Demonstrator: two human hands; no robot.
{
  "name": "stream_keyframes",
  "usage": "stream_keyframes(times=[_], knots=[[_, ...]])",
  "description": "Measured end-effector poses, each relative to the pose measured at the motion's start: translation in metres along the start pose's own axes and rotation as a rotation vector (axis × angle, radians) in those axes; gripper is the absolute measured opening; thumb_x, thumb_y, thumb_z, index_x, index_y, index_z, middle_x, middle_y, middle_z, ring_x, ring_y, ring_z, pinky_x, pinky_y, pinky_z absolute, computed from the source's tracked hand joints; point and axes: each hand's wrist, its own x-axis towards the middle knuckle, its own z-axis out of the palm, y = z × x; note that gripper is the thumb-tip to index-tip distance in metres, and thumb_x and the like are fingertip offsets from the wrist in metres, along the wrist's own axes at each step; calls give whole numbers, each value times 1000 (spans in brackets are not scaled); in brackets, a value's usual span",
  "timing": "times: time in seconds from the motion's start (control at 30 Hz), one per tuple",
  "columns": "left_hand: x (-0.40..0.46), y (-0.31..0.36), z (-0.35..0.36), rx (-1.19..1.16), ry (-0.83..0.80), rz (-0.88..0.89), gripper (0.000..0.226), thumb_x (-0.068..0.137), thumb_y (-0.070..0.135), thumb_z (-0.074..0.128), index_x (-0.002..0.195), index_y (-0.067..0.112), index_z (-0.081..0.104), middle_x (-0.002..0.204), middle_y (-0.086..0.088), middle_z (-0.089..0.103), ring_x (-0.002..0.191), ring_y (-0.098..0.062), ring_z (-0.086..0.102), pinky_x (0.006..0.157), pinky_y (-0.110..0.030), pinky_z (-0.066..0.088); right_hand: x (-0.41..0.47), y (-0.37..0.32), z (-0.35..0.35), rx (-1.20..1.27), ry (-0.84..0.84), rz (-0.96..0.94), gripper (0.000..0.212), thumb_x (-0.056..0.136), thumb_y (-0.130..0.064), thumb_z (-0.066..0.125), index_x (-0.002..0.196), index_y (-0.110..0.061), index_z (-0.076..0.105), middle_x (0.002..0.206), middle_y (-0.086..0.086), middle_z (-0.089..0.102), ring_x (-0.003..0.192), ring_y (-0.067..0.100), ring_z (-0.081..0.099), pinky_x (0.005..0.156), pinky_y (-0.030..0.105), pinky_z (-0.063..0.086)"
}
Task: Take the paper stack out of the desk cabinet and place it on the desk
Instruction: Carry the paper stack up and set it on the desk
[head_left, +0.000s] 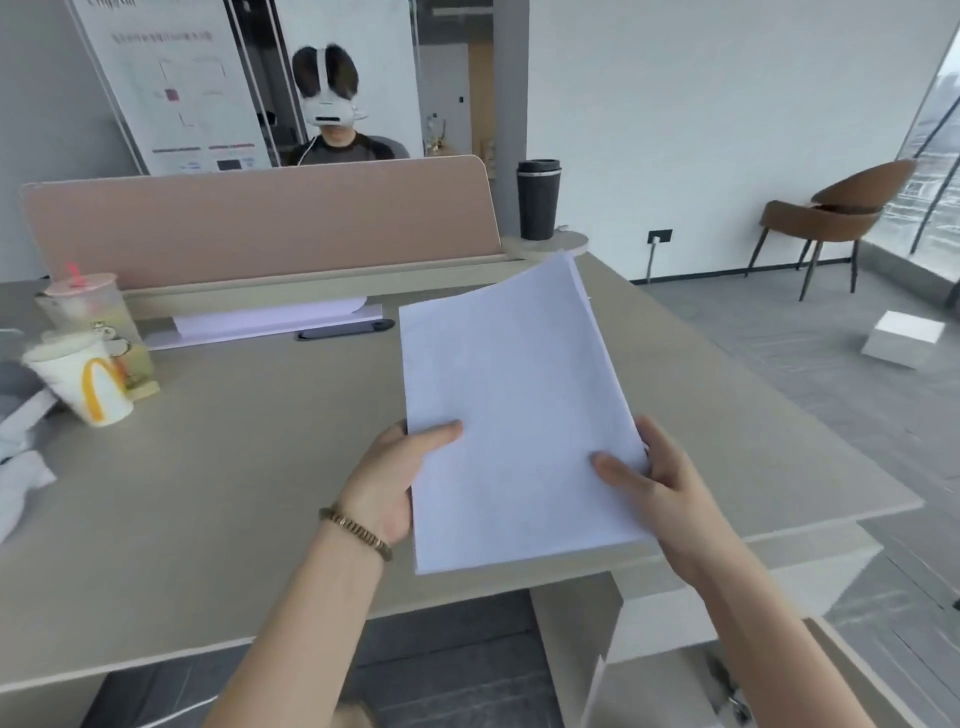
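The thick white paper stack (514, 415) hung over the beige laminate desk (234, 467), its near end past the desk's front edge. The left hand (387, 483) and right hand (660, 483) pinched its near corners, thumbs on top, apparently steadying it for lowering.

Paper stack (514, 410) in 2 hands

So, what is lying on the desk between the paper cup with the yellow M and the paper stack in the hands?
Nothing: the head view shows only bare desk between paper cup and paper stack.
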Motion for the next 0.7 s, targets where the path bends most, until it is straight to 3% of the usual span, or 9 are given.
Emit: stream_keyframes(times=[0.1,0.27,0.47,0.57,0.63,0.7], knots=[[15,4,12,2,27,16,26,90,6,66,116,2,68,112,-16,74,96,-29,73,73,-37,60,13,-4,-5,-17,15,3,30,84,-24,66,112,-15,61,110,10,74,103,34,70,83,42,56],[38,13,29,39,61,161,28,89,0,65,114,12,69,110,-9,76,105,-32,71,94,-54,53,39,-16,-16,-25,19,26,32,79,-27,65,110,-24,66,109,-1,76,100,23,72,85,40,56],[51,23,42,121,92,337,31,89,-1,65,111,21,67,108,2,77,102,-22,73,91,-46,56,90,-30,-31,-37,34,24,22,91,-29,66,111,-20,64,111,1,74,90,13,73,68,23,52],[57,20,49,199,105,424,35,89,0,65,112,27,65,106,10,77,100,-12,72,91,-39,55,109,-38,-24,35,94,-21,15,96,-29,62,105,-18,58,92,-9,71,80,7,71,66,20,51],[62,15,54,223,130,464,36,89,1,65,116,25,63,108,11,76,102,-11,71,93,-39,55,115,-35,-17,4,186,-60,18,97,-29,58,97,-12,52,81,-11,56,73,9,58,64,23,44],[67,9,58,229,159,487,35,89,3,66,117,24,62,111,10,75,104,-11,70,96,-42,54,115,-31,-12,-57,265,-90,19,99,-23,53,99,-6,45,82,-7,50,74,11,51,64,28,40]])
